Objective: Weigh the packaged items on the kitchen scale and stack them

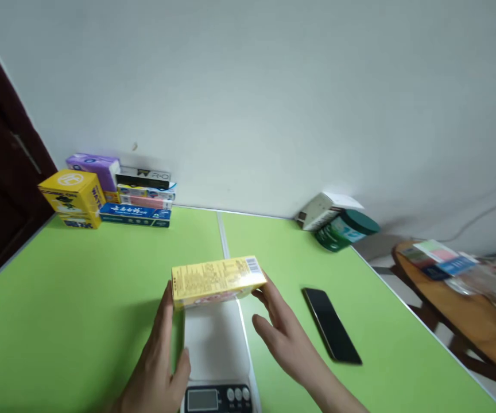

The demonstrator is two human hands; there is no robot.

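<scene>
Between my two hands is a yellow box [217, 278] with printed text and a barcode on the side facing up. My left hand [157, 350] grips its left end, and my right hand [285, 332] has its fingers at the right end, partly behind the box. The box is held over the far part of a white kitchen scale [216, 344]. The scale's dark panel with a small display and several round buttons lies nearest me. To the right of my right hand a black smartphone [332, 326] rests flat on the green table.
At the back left stand a yellow cube-shaped box [73, 198], a purple pack [97, 166] and stacked flat boxes, a blue one [136, 214] in front. A green tub [345, 229] and a white box [325, 209] sit back right. Beyond the edge is a wooden stool [480, 321].
</scene>
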